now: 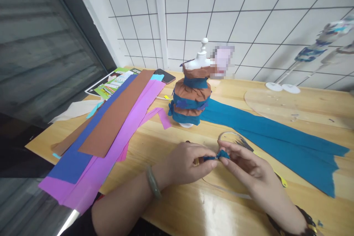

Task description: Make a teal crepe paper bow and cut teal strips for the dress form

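Observation:
Near the table's front, my left hand (pixel 190 162) and my right hand (pixel 246 166) meet over a small crumpled piece of teal paper (pixel 222 154). Thumb and fingers of each hand pinch it. Just behind them stands a small white dress form (pixel 201 59), wrapped in gathered brown and teal bands with purple bits. A long teal strip (pixel 276 138) lies to its right. Partly hidden behind my right hand are dark-bladed scissors with yellow handles (pixel 282 179) and a clear ring-shaped band (pixel 226 134).
Brown (pixel 118 118), blue and purple paper strips (pixel 110 158) lie across the table's left side, near a phone (pixel 165 76) and leaflets (pixel 110 84). White stands (pixel 274 86) with decorated forms stand at the back right, near a clear round sheet (pixel 269 105).

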### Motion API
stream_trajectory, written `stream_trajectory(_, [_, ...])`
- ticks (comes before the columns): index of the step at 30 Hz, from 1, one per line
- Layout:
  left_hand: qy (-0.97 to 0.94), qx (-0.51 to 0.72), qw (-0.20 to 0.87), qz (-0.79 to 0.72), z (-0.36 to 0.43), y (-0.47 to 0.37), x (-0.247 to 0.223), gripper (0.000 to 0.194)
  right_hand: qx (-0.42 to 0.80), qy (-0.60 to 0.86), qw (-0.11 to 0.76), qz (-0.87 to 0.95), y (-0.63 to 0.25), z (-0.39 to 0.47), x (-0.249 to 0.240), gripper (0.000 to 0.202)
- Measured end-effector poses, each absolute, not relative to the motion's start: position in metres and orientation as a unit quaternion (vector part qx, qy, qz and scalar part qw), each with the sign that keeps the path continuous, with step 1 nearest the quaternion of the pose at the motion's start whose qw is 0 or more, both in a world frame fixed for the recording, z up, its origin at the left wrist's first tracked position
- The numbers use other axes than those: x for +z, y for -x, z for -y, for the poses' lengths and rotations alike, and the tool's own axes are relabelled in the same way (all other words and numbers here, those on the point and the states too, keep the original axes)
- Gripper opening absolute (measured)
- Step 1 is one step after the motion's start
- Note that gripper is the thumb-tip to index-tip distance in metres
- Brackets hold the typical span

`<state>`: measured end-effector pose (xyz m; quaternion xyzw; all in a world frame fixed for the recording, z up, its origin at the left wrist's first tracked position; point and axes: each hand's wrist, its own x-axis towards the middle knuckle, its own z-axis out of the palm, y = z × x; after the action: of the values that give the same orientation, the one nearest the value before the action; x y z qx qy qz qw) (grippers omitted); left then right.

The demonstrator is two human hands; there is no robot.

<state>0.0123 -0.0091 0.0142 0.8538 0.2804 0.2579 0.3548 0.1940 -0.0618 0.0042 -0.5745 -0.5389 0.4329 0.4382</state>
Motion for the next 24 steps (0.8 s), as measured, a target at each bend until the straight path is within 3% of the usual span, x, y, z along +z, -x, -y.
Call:
stream_trajectory(13, [-0.774, 0.296, 0.427, -0.362, 0.011, -0.015, 0.012, 0.026, 0.495, 0.564, 0.465, 0.470, -0.183, 0.057, 0.007, 0.047])
stream_trajectory(24, [-0.861, 0.263, 0.290, -0.323, 0.010, -0.016, 0.009, 0.020, 0.494, 0.572, 0.468, 0.458, -0.171, 0.060, 0.008, 0.051])
